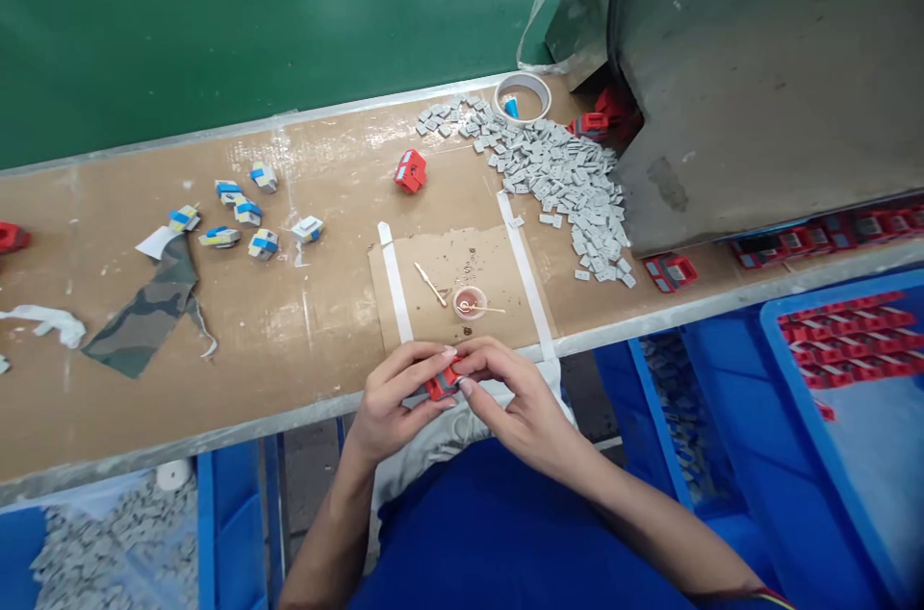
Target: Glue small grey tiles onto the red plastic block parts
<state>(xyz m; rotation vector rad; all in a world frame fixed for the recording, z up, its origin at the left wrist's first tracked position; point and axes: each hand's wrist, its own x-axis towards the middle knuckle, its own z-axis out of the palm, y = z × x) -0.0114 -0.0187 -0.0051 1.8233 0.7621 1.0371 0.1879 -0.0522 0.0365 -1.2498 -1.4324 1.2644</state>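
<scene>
L hand [394, 401] has the red piece [442, 383] btwn thumb and fingers; R hand [516, 398] has thumb + fingertips on its other end, so fingers are narrow both sides. Can't tell from my end if the R fingertips also pinch sth tiny. The red piece thus sits right btwn the two sets of fingertips: prob L to steady, R for fine work. I've got it low, near the blue shirt [498, 514], I'd guess for a closer look.

Just past the fingertips is the small cup [459, 304] w/ a thin stick [489, 309] resting in it, prob for a short reach. A pale stick [431, 285] lies apart from it, to its left. Both are on a cardboard sheet [433, 249], likely there to guard the bench [346, 158]; tape strips [395, 288] run along its sides, prob so it won't slide.

Farther out, up & right of R fingers: grey tabs [567, 182], heaped loose, maybe for quick picking. Well left of L fingers: blue-banded pieces [264, 244], mostly spaced out, perhaps to avoid rubbing.
</scene>
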